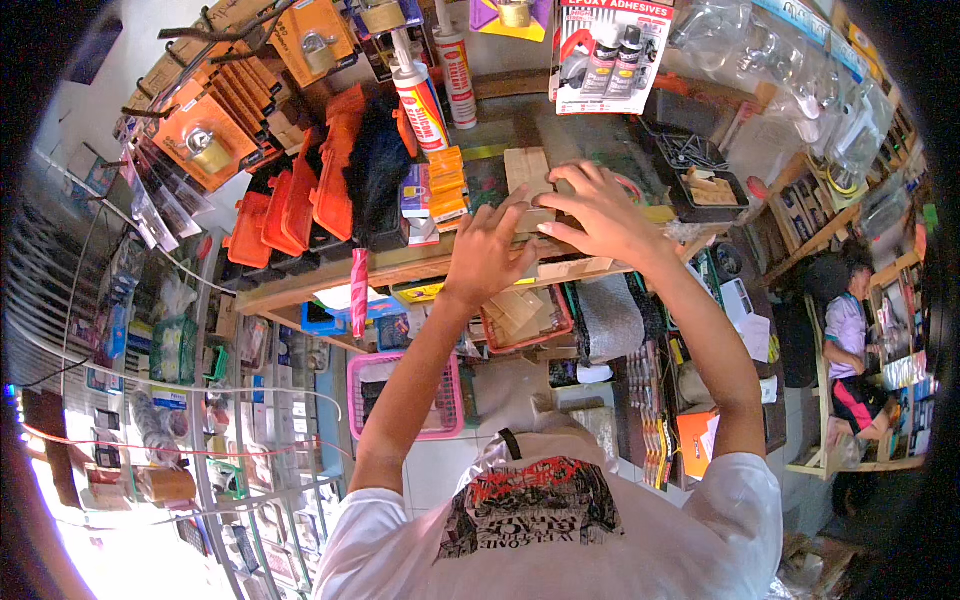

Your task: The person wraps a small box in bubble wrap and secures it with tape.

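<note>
My left hand (487,251) is over the front part of a wood-framed counter (315,289), fingers stretched towards a flat tan piece (527,166) that looks like cardboard or thin wood. From the other side, my right hand (600,210) reaches over the same spot with its fingers spread and curved. Another light-brown strip (534,220) shows between the two hands. Neither hand has a clear grip on anything, and whether the fingertips touch the tan pieces cannot be told. Small orange boxes (448,187) are stacked just left of my left hand.
Silicone sealant tubes (421,105), orange bins (337,172) and hanging padlock packs (202,150) line the back left. An epoxy adhesive card (611,64) hangs above. Black trays (709,187) sit right. Below are a red tray (529,322) and pink basket (405,431). A person (847,337) sits far right.
</note>
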The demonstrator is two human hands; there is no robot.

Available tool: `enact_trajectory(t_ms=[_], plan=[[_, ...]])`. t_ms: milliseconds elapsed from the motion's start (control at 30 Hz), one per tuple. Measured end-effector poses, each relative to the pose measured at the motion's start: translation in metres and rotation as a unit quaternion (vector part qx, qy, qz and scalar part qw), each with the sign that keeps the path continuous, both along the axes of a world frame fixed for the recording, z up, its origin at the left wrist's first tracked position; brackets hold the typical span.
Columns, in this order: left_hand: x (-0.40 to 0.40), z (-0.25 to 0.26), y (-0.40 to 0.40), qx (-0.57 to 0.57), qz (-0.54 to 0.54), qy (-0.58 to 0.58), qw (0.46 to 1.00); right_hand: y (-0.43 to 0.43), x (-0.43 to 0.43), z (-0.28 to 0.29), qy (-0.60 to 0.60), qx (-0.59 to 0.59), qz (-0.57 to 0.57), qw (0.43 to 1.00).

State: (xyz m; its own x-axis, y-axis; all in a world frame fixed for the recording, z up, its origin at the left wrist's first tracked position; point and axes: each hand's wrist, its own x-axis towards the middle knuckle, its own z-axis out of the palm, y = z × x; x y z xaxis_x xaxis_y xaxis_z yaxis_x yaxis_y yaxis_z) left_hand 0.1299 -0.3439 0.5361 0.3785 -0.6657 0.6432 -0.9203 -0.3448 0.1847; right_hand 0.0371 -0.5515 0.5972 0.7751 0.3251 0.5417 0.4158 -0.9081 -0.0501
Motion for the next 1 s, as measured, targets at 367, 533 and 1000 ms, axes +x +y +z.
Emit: enact_trajectory(t_ms=[367,533,1000], plan=[[-0.005,0.001,-0.001,0.013,0.011,0.013,1.0,-0.002,0.009,-0.011,0.0,0.052,0.025,0.998],[-0.004,0.0,0.001,0.026,0.011,0.017,0.999,0.0,0.011,-0.013,0.012,0.067,0.007,0.998],[0.003,-0.015,-0.005,-0.058,-0.028,0.009,0.998,0.0,0.052,-0.012,0.319,0.519,-0.109,0.786]])
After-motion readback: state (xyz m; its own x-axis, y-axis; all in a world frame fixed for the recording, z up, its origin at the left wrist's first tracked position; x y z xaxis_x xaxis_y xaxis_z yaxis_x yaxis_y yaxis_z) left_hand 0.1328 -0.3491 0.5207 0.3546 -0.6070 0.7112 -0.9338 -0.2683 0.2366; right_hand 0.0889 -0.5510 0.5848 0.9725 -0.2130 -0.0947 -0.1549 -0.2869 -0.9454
